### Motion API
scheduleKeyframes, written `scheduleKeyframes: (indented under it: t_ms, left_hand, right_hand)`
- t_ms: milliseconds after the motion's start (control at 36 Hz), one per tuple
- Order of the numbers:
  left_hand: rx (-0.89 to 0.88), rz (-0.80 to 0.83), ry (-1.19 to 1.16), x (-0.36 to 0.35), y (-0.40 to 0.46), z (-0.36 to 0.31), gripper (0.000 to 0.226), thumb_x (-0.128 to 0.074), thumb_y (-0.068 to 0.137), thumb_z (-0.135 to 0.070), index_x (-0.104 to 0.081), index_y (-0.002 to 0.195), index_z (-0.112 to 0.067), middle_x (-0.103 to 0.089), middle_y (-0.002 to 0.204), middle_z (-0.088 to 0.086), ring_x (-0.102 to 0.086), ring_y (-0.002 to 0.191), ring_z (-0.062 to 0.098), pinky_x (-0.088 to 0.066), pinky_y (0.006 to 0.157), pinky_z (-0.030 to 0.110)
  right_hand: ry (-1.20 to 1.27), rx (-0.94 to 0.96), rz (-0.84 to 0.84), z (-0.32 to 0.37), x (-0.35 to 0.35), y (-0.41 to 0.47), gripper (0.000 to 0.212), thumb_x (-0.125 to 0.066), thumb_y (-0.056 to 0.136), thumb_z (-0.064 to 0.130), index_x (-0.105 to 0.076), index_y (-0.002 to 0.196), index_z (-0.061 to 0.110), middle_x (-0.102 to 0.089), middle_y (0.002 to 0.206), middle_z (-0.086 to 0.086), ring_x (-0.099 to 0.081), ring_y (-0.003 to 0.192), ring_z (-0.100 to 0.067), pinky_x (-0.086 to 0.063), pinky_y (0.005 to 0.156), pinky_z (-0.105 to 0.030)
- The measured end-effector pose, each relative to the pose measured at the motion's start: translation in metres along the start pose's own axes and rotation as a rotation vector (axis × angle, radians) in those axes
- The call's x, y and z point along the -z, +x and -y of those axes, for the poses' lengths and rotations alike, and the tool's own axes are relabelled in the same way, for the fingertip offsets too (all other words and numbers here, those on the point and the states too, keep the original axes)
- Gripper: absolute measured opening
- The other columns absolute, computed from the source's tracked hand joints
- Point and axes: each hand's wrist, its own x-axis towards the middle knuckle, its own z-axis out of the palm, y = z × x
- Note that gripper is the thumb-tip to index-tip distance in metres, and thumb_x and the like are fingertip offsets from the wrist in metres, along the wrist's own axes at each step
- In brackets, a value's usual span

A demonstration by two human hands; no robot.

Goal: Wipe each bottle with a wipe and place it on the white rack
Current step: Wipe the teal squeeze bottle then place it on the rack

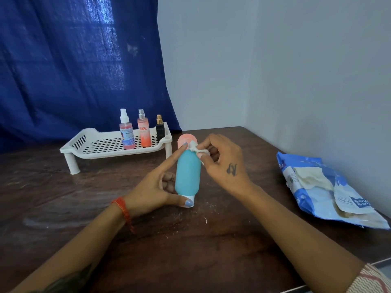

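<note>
My left hand (pixel 156 187) has the teal bottle (pixel 187 172) in its grip above the middle of the bench (pixel 211 240): thumb on the white cap nearest me, forefinger stretched along its side up to the pink far end. My right hand (pixel 224 163) pinches a crumpled white wipe (pixel 196 150) against the bottle's far end, fingers curled round it. By the right edge of the bench lies an open blue pack of wipes (pixel 323 193). Farther back, toward the far left, stands the white rack (pixel 101 144). At its right end three bottles stand upright in a row: a pink spray bottle (pixel 127 132), an orange spray bottle (pixel 144 131) and a small dark bottle (pixel 160 127).
</note>
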Motion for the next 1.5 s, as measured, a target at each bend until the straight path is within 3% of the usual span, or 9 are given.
scheduleKeyframes:
  t_ms: [278,389,528,583,639,778,833,1250,1500]
  left_hand:
    - [0.029,-0.04,-0.066,-0.001,0.0,0.0,0.106,-0.083,0.057,-0.007,-0.025,0.131,-0.058,-0.068,0.112,0.005,-0.069,0.096,0.024,-0.057,0.081,0.034]
    - [0.036,-0.043,-0.059,-0.001,0.0,0.0,0.107,-0.084,0.058,-0.004,-0.027,0.132,-0.056,-0.069,0.112,0.007,-0.069,0.096,0.025,-0.057,0.082,0.038]
    - [0.041,-0.041,-0.046,0.001,0.001,-0.001,0.11,-0.084,0.058,-0.001,-0.025,0.135,-0.053,-0.069,0.111,0.009,-0.069,0.095,0.027,-0.057,0.083,0.042]
    - [0.036,-0.037,-0.042,0.001,0.001,-0.001,0.11,-0.082,0.062,0.005,-0.025,0.135,-0.053,-0.069,0.111,0.01,-0.069,0.094,0.029,-0.057,0.083,0.042]
    - [0.03,-0.034,-0.061,0.001,0.0,-0.001,0.109,-0.081,0.062,0.007,-0.025,0.134,-0.052,-0.07,0.109,0.012,-0.069,0.094,0.029,-0.057,0.083,0.04]
    - [0.033,-0.041,-0.04,0.002,0.0,-0.001,0.106,-0.082,0.062,0.002,-0.026,0.129,-0.057,-0.07,0.108,0.008,-0.069,0.096,0.023,-0.057,0.084,0.036]
    - [0.039,-0.031,-0.028,0.002,0.0,-0.001,0.108,-0.082,0.062,0.001,-0.024,0.133,-0.056,-0.068,0.112,0.006,-0.069,0.098,0.022,-0.056,0.086,0.036]
    - [0.048,-0.045,-0.026,0.002,0.001,-0.001,0.108,-0.084,0.061,0.0,-0.023,0.127,-0.06,-0.064,0.115,0.001,-0.069,0.096,0.024,-0.057,0.083,0.038]
    - [0.033,-0.047,-0.03,0.002,0.001,-0.002,0.107,-0.083,0.062,0.002,-0.024,0.126,-0.061,-0.065,0.113,0.002,-0.069,0.096,0.022,-0.058,0.081,0.035]
  right_hand:
    - [0.155,0.097,0.317,-0.001,0.008,-0.003,0.008,-0.075,0.071,0.001,-0.075,0.075,0.008,-0.067,0.083,-0.002,-0.059,0.072,-0.004,-0.042,0.064,-0.006]
    - [0.185,0.035,0.474,0.002,0.014,-0.002,0.013,-0.078,0.069,0.001,-0.077,0.077,0.011,-0.066,0.078,0.009,-0.061,0.073,-0.003,-0.044,0.066,-0.006]
    - [0.219,-0.05,0.647,0.01,0.02,-0.002,0.017,-0.077,0.067,-0.002,-0.077,0.079,0.009,-0.068,0.077,-0.003,-0.061,0.075,-0.018,-0.054,0.07,-0.028]
    - [0.238,-0.088,0.721,0.011,0.022,-0.002,0.016,-0.076,0.068,-0.003,-0.076,0.079,0.008,-0.067,0.078,-0.002,-0.061,0.078,-0.019,-0.053,0.071,-0.028]
    - [0.27,-0.1,0.664,0.012,0.021,-0.002,0.015,-0.077,0.07,0.0,-0.076,0.081,0.01,-0.067,0.078,0.004,-0.062,0.077,-0.011,-0.052,0.071,-0.02]
    - [0.139,-0.1,0.057,0.003,0.013,0.003,0.012,-0.076,0.076,0.011,-0.075,0.085,0.02,-0.068,0.084,0.01,-0.061,0.078,-0.004,-0.05,0.068,-0.013]
    - [0.093,-0.116,0.042,-0.001,0.013,0.003,0.014,-0.074,0.078,0.009,-0.074,0.087,0.02,-0.068,0.086,0.01,-0.061,0.079,-0.003,-0.049,0.069,-0.009]
    - [0.201,-0.264,0.603,0.004,0.018,-0.002,0.013,-0.078,0.067,0.001,-0.075,0.072,0.013,-0.059,0.068,0.017,-0.059,0.07,0.003,-0.044,0.06,-0.007]
    - [0.224,-0.208,0.843,0.012,0.021,-0.005,0.014,-0.074,0.071,-0.001,-0.076,0.077,0.012,-0.068,0.084,-0.001,-0.062,0.085,-0.014,-0.055,0.08,-0.027]
